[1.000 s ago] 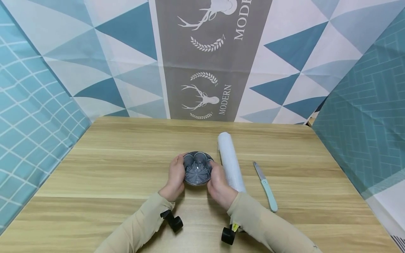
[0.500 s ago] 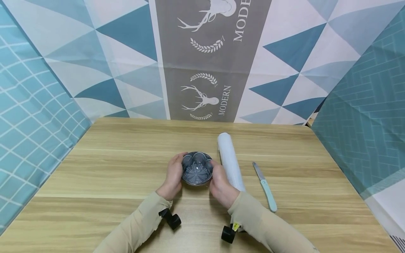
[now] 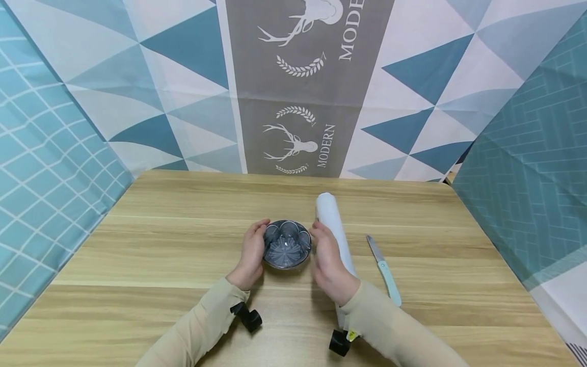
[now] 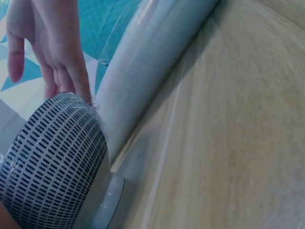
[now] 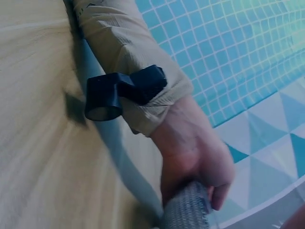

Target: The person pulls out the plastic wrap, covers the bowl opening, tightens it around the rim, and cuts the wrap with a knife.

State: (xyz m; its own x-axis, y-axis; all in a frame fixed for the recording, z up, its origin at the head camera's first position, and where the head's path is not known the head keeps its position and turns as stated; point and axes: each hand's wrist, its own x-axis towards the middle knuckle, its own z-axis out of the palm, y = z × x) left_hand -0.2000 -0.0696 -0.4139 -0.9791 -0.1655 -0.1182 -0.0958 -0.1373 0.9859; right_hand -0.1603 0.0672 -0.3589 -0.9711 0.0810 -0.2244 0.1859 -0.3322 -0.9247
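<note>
A bowl (image 3: 286, 250) with a dark inside and a pressed flower pattern stands mid-table. In the left wrist view its outer wall (image 4: 52, 162) is white with rows of dark dashes, and clear film clings along the rim. My left hand (image 3: 252, 252) holds the bowl's left side; the right wrist view shows this left hand (image 5: 202, 157) bent round the wall. On the other side my right hand (image 3: 329, 262) stands slightly off the rim, fingers extended and holding nothing. Close behind it lies a roll of plastic wrap (image 3: 331, 216), partly hidden by the right hand and sleeve.
A knife (image 3: 389, 280) with a pale turquoise handle lies right of the roll, blade pointing away. The wooden table (image 3: 183, 204) ends at a patterned cloth backdrop (image 3: 293, 102), with blue tiled sheets on both sides. Each sleeve carries a black wrist camera (image 3: 249, 317).
My right hand has let go of the bowl and moved a little to the right, its fingers straightening. The left hand keeps hold of the bowl, which has barely shifted.
</note>
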